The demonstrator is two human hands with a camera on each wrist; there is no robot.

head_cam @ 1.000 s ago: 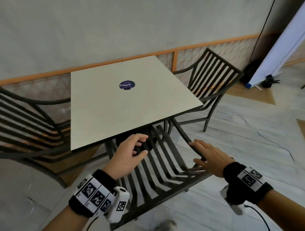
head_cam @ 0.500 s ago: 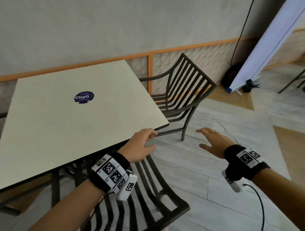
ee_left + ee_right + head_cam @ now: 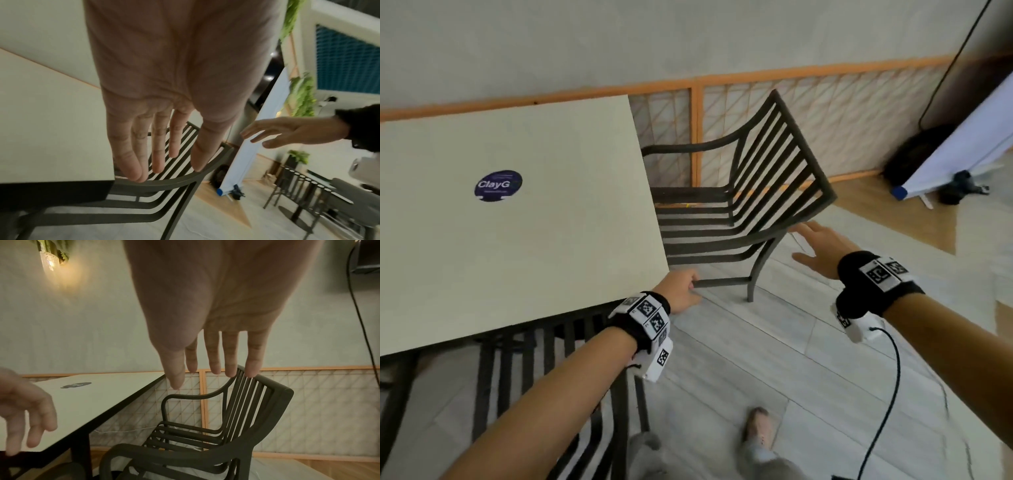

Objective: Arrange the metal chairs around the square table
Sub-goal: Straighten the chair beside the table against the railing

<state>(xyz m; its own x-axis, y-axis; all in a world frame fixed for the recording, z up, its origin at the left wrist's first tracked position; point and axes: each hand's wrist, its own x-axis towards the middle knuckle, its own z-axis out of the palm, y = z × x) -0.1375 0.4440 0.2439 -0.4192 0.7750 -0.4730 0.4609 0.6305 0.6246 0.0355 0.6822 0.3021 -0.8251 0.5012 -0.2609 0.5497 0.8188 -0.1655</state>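
Fingers of the left hand are straight and loosely together, holding nothing, low centre in the head view at the near corner of the square table; those of the right hand, right of centre, are spread and equally empty, reaching toward the back corner of the far chair. Neither hand has yet closed on metal. Nearest, at the lower left of the frame, a second slatted chair sits with its seat tucked under the table's near edge. Beyond it the table fills the left half, a round dark sticker on its pale top. The far chair stands at the table's right side in the middle of the frame, seat partly under the top, back toward the right. Two chairs and one table can be counted here; any others lie out of view. Being steel-like bar and slat, the chair should be rigid and fairly heavy, likely to scrape or tip rather than flex; the top rail of the back and the curved armrest look the soundest holds, one hand on each. Farthest, a mesh fence with orange rails runs along the wall.
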